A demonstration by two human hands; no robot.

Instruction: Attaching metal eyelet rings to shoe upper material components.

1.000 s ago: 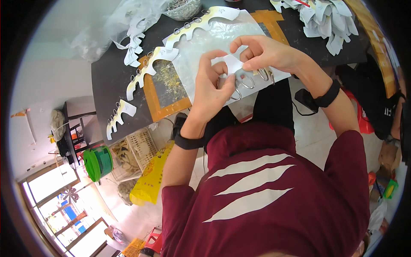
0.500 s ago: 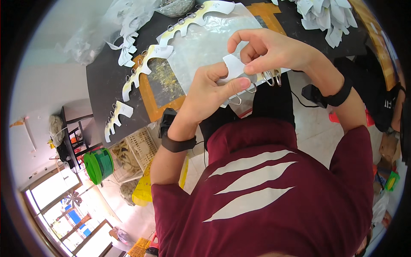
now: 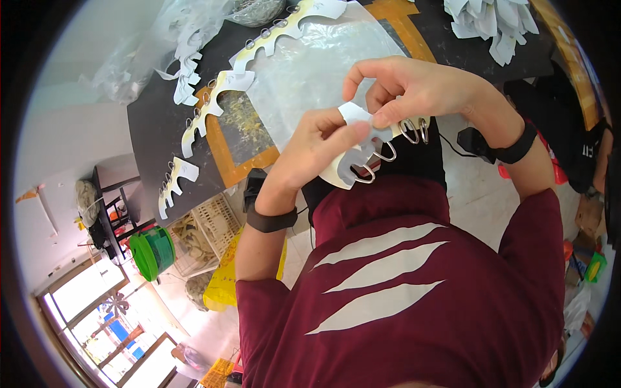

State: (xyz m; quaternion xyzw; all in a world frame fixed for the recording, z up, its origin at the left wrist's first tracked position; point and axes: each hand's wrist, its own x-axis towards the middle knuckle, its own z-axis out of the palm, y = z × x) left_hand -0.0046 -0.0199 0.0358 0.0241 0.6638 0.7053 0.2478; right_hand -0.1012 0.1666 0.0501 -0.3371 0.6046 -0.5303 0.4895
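Note:
My left hand and my right hand meet over the table's near edge. Between them is a white scalloped strip with silver metal rings hanging from it. My left thumb presses the strip against the curled fingers. Thumb and index finger of my right hand pinch it just to the right, while the other right fingers curl above. Two rings dangle below my left thumb, and two more hang under my right hand. The fingers hide part of the strip.
Similar ringed strips lie across the black table. A translucent plastic sheet lies beneath my hands, with brown tape beside it. A metal-filled bowl and a pile of white strips stand farther back. A green bucket is at left.
Both hands have moved slightly down, toward my body. The strip's left part has tilted, showing more of its scalloped underside and rings below my left thumb. Both hands keep their hold.

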